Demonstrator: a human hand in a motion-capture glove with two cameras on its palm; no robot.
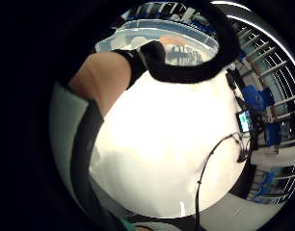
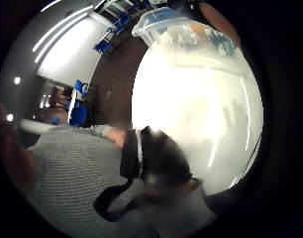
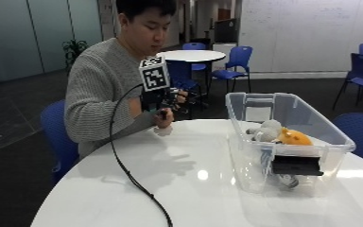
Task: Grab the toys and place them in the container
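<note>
Bench (image 3: pixel 187 189) bare up front; toys (image 3: pixel 276 134) sit in container (image 3: pixel 244 156), seemingly finished. Right hand (image 3: pixel 162 106) raised clear; finger state unclear.

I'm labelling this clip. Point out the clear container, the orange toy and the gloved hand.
clear container (image 3: pixel 340 138): outside view, its near right rim.
orange toy (image 3: pixel 293 137): outside view, its rounded top inside the container.
gloved hand (image 3: pixel 162 105): outside view, middle of the raised glove.
</note>
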